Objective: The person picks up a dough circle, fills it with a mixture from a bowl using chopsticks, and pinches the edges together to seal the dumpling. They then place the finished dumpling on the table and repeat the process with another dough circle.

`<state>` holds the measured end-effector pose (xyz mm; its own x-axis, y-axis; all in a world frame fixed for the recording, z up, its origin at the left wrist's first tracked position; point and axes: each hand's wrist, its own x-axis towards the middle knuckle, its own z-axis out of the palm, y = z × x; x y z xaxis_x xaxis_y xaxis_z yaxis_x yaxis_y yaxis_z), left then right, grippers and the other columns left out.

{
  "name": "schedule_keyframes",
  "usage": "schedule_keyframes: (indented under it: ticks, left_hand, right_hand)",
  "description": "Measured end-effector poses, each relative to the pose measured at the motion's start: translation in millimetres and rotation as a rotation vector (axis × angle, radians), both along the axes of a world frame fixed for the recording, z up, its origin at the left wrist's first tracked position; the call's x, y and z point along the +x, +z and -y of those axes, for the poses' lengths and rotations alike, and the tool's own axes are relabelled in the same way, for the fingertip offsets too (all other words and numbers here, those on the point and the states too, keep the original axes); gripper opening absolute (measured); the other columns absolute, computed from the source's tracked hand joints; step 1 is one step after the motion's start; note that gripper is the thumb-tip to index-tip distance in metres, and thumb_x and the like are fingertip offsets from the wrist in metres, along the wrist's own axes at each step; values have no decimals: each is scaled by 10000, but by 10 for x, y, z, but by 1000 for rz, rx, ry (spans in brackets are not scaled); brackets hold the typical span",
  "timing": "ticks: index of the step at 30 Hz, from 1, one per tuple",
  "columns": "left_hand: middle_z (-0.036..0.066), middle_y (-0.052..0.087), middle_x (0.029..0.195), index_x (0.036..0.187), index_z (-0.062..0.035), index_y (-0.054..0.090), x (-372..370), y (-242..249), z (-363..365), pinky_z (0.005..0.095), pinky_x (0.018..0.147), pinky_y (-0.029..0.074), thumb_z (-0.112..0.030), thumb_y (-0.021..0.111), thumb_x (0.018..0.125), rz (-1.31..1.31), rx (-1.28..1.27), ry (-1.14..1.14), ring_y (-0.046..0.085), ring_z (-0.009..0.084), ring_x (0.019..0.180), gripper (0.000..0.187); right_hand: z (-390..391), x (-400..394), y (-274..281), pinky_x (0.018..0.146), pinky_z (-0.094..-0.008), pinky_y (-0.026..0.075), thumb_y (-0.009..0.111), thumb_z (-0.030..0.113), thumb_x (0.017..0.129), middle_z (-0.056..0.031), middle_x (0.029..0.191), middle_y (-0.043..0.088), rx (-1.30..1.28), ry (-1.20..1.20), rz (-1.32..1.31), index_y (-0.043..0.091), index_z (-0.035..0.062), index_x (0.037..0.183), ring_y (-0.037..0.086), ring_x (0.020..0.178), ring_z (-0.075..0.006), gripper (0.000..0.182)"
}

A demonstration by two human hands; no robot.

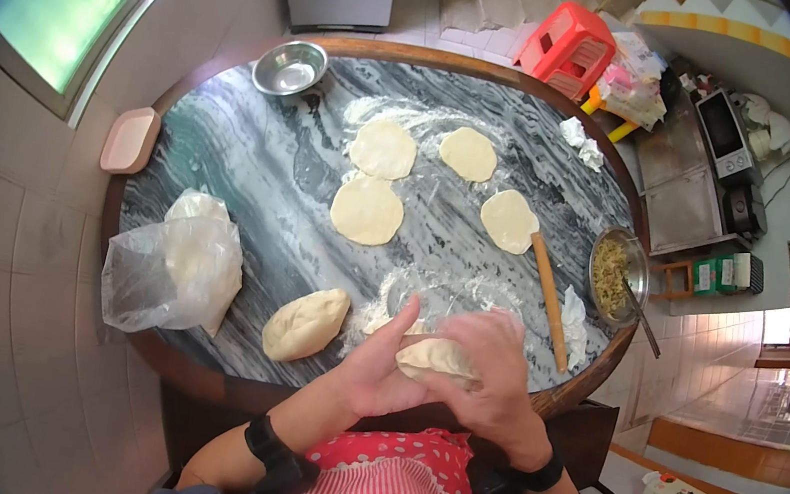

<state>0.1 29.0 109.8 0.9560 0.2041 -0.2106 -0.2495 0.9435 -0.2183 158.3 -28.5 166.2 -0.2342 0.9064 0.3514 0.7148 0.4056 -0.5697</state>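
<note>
A piece of pale dough (438, 356) is held between my two hands, low over the near edge of the table. Its underside rests on my left hand (371, 375), thumb raised and fingers mostly hidden. From the other side, my right hand (491, 367) curls its fingers around the dough. Just left of my hands lies a larger dough lump (305, 325). White flour (419, 291) is scattered on the marble beyond them. Farther back are several flat dough rounds (368, 211). A wooden rolling pin (549, 304) lies to the right, its far end against one round (508, 220).
On the oval marble table (257, 152) stand a steel bowl (290, 69) at the back left and a bowl of shredded filling (615, 276) with a utensil at the right. A plastic bag (172, 266) is at the left. A red stool (566, 49) stands behind the table.
</note>
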Motion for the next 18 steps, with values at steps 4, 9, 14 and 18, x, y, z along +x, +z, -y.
schedule_keyframes:
  ticks: [4, 9, 14, 18]
  left_hand:
    - [261, 355, 1474, 1457, 41, 309, -58, 64, -94, 506, 1128, 312, -658, 213, 971, -89, 105, -12, 407, 386, 1341, 857]
    - [307, 275, 1505, 1479, 42, 252, -96, 81, -164, 542, 1147, 255, -697, 256, 943, -47, 65, 45, 315, 454, 1382, 913]
    - [320, 255, 1507, 1488, 10, 251, -85, 134, -102, 582, 1133, 254, -708, 276, 934, -7, -81, 148, 290, 467, 1391, 907]
    - [323, 266, 1500, 1488, 1, 254, -101, 157, -64, 582, 1130, 262, -706, 280, 936, -46, -67, 167, 302, 467, 1385, 897]
  right_hand:
    - [139, 365, 35, 973, -395, 445, 798, 103, 726, -152, 1235, 607, -254, -127, -301, 632, 37, 1200, 610, 1090, -284, 506]
    - [401, 389, -144, 825, -319, 517, 785, 5, 726, -140, 1098, 655, -239, -220, -493, 671, 27, 1045, 662, 937, -249, 340]
    - [408, 234, -166, 786, -338, 504, 788, -14, 707, -112, 972, 669, -89, -260, -487, 670, 34, 949, 649, 898, -263, 273]
    - [344, 189, -178, 769, -345, 492, 791, -2, 703, -90, 924, 670, 2, -254, -445, 671, 44, 940, 643, 867, -263, 270]
